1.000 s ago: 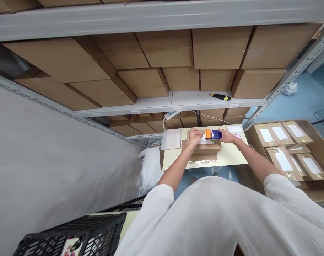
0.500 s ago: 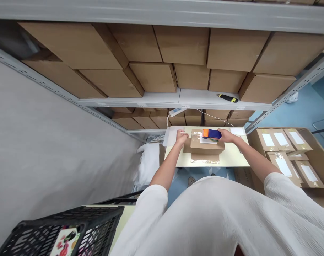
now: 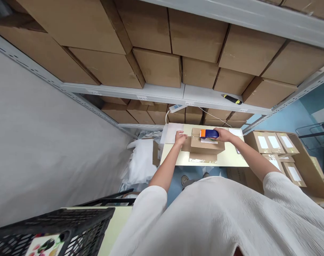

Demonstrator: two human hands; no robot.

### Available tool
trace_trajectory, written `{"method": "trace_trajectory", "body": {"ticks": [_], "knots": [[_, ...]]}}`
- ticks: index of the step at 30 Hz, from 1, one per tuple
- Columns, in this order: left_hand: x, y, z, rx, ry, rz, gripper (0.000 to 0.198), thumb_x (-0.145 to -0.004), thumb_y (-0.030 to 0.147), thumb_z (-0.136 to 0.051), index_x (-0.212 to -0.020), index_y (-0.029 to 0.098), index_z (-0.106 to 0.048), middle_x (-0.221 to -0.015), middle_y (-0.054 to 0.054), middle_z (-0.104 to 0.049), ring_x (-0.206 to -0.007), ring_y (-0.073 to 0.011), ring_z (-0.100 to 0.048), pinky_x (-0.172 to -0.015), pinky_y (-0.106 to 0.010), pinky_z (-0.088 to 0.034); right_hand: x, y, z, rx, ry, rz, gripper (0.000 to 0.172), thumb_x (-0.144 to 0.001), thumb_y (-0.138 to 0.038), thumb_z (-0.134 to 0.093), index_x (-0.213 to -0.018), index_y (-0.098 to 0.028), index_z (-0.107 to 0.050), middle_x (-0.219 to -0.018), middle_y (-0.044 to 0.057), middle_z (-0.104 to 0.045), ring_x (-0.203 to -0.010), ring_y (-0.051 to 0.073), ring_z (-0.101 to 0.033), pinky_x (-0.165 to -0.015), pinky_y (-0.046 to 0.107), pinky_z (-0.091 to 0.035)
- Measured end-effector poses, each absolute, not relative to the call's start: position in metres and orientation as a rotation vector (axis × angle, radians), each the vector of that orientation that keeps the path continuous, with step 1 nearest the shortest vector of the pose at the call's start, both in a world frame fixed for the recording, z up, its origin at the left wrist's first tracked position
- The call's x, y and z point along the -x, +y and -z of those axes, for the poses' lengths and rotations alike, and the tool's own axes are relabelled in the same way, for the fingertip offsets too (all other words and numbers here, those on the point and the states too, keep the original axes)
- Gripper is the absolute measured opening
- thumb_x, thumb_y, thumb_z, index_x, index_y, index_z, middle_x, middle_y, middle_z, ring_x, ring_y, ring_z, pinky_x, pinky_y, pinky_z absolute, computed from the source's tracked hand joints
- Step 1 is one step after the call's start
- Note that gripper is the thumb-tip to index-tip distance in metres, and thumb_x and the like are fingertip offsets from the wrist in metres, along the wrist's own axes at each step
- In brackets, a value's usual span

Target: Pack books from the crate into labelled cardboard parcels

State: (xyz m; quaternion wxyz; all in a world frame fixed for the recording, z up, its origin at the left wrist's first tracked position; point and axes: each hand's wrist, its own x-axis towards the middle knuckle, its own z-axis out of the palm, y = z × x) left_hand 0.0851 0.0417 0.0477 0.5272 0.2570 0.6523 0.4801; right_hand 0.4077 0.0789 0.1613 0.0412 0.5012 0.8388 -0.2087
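Observation:
On the pale tabletop [image 3: 175, 156] lies a cardboard box [image 3: 207, 146], its side flaps sticking out to the left and toward me. My right hand [image 3: 222, 135] grips a blue and orange tape dispenser [image 3: 211, 133] by its right end, low over the box top. Beneath the dispenser a white label [image 3: 209, 141] shows in part on the box. My left hand [image 3: 180, 138] is at the box's left flap [image 3: 186, 144], fingers curled in a pinch. What sits between those fingers is too small to make out.
Shelves of brown cartons [image 3: 156, 67] rise behind the table, with a yellow-black cutter knife [image 3: 231, 99] on one shelf. A big carton [image 3: 309, 170] at right holds several labelled boxes. White wrapping [image 3: 142, 161] lies left of the table. A black crate [image 3: 92, 231] stands lower left.
My view has tilted and shifted a little. Relative to the box, the tape dispenser in my right hand has moved slightly left. My left hand stays at the left flap.

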Motion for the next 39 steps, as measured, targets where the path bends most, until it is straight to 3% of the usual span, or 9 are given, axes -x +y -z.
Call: {"method": "trace_trajectory", "body": {"ticks": [17, 24, 29, 31, 34, 39], "knots": [[-0.106, 0.042, -0.001, -0.608, 1.497, -1.102, 0.041, -0.075, 0.010, -0.081, -0.103, 0.025, -0.055, -0.085, 0.000, -0.072, -0.099, -0.0221, -0.076, -0.105, -0.039, -0.056, -0.377, 0.071, -0.168, -1.544, 2.442, 0.403, 0.046, -0.094, -0.049, -0.079, -0.130, -0.024, -0.067, -0.121, 0.012, -0.081, -0.104, 0.029, -0.075, -0.081, 0.032, -0.051], [-0.109, 0.035, -0.001, -0.749, 1.658, -1.044, 0.039, -0.077, 0.015, -0.084, -0.104, 0.023, -0.057, -0.104, -0.006, -0.072, -0.114, -0.0242, -0.073, -0.107, -0.040, -0.054, -0.379, 0.070, -0.165, -1.587, 2.477, 0.492, 0.046, -0.094, -0.048, -0.079, -0.132, -0.024, -0.066, -0.123, 0.011, -0.080, -0.106, 0.029, -0.075, -0.086, 0.034, -0.053], [-0.104, 0.026, -0.012, -0.837, 1.491, -1.099, 0.031, -0.083, 0.011, -0.070, -0.110, 0.024, -0.063, -0.108, -0.005, -0.076, -0.110, -0.0210, -0.076, -0.108, -0.040, -0.057, -0.382, 0.069, -0.161, -1.612, 2.493, 0.511, 0.049, -0.094, -0.050, -0.080, -0.133, -0.025, -0.065, -0.125, 0.012, -0.079, -0.110, 0.031, -0.074, -0.088, 0.035, -0.054], [-0.104, 0.023, -0.020, -0.886, 1.436, -1.068, 0.036, -0.085, 0.012, -0.068, -0.118, 0.025, -0.066, -0.110, -0.006, -0.079, -0.115, -0.0224, -0.076, -0.112, -0.043, -0.056, -0.383, 0.067, -0.160, -1.642, 2.481, 0.504, 0.050, -0.094, -0.051, -0.080, -0.134, -0.025, -0.063, -0.125, 0.012, -0.079, -0.110, 0.030, -0.074, -0.086, 0.034, -0.054], [-0.105, 0.022, -0.038, -1.080, 1.404, -1.106, 0.048, -0.084, 0.009, -0.069, -0.129, 0.027, -0.068, -0.133, -0.010, -0.078, -0.135, -0.0265, -0.070, -0.120, -0.046, -0.051, -0.385, 0.065, -0.159, -1.684, 2.448, 0.516, 0.050, -0.094, -0.053, -0.080, -0.130, -0.024, -0.062, -0.123, 0.012, -0.079, -0.104, 0.030, -0.074, -0.080, 0.034, -0.052], [-0.105, 0.029, -0.067, -1.466, 1.284, -0.946, 0.084, -0.074, 0.009, -0.084, -0.153, 0.028, -0.060, -0.156, -0.014, -0.068, -0.150, -0.0356, -0.060, -0.129, -0.050, -0.043, -0.387, 0.065, -0.161, -1.636, 2.483, 0.533, 0.041, -0.094, -0.049, -0.079, -0.121, -0.022, -0.064, -0.121, 0.013, -0.078, -0.101, 0.029, -0.074, -0.080, 0.033, -0.051]]}}
